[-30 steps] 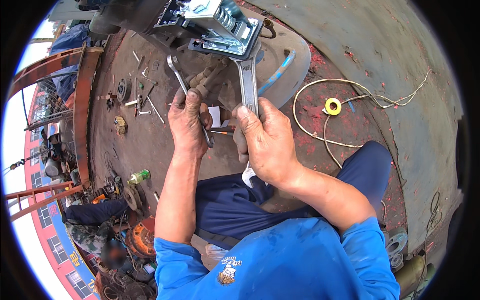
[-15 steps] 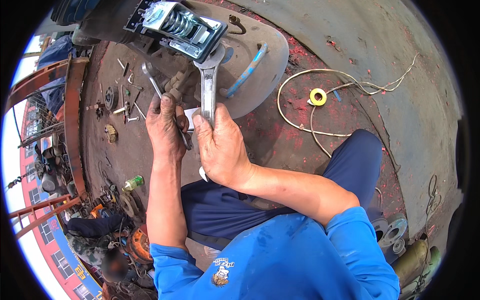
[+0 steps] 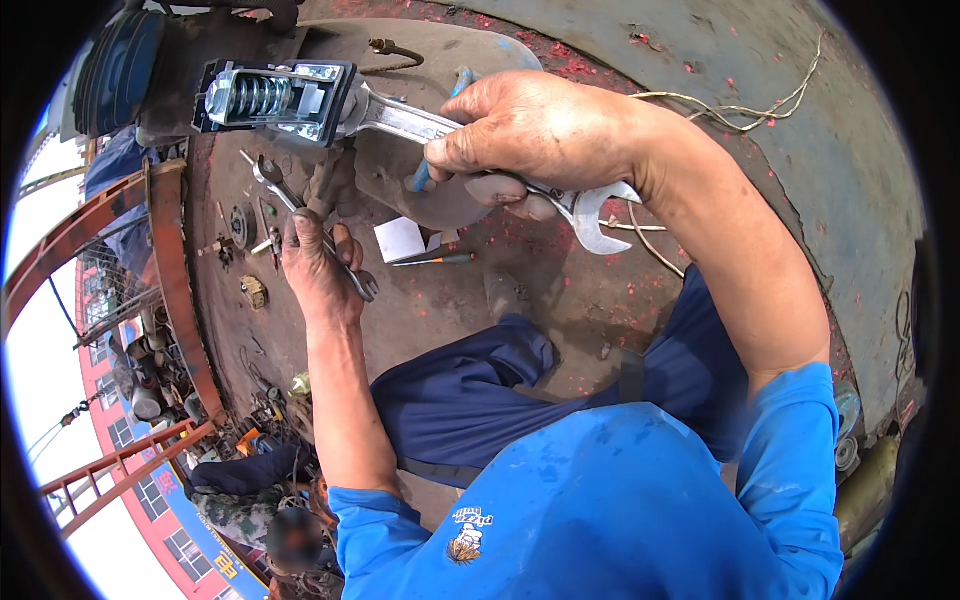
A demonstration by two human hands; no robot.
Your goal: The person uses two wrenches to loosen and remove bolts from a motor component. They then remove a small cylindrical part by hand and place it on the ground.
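Note:
My right hand point(image 3: 530, 140) is closed round a large silver open-ended wrench point(image 3: 605, 218). That wrench's other end sits at the base of a metal unit point(image 3: 262, 97) with an exposed coil spring in a black-rimmed housing, at the top centre-left. My left hand point(image 3: 315, 250) is closed round a smaller wrench point(image 3: 278, 182), held upright and tilted below the unit. Behind are a dark finned machine point(image 3: 120, 75), a grey tank surface point(image 3: 460, 50), a short fitting on a bent hose and a blue pipe point(image 3: 420, 175), partly hidden by my right hand.
A white card point(image 3: 398, 240) and screwdriver point(image 3: 450, 258) lie on the dirty floor, with scattered tools point(image 3: 265, 235) at left. A pale cable point(image 3: 760, 125) runs at right. A rusty steel frame point(image 3: 185, 320) stands at left; a co-worker in camouflage point(image 3: 235, 515) is at lower left beside machine parts.
My right hand has swung up and rightward, turning the large wrench from upright to slanted. The spring unit has turned and appears further left. My left hand sits a little further left and lower.

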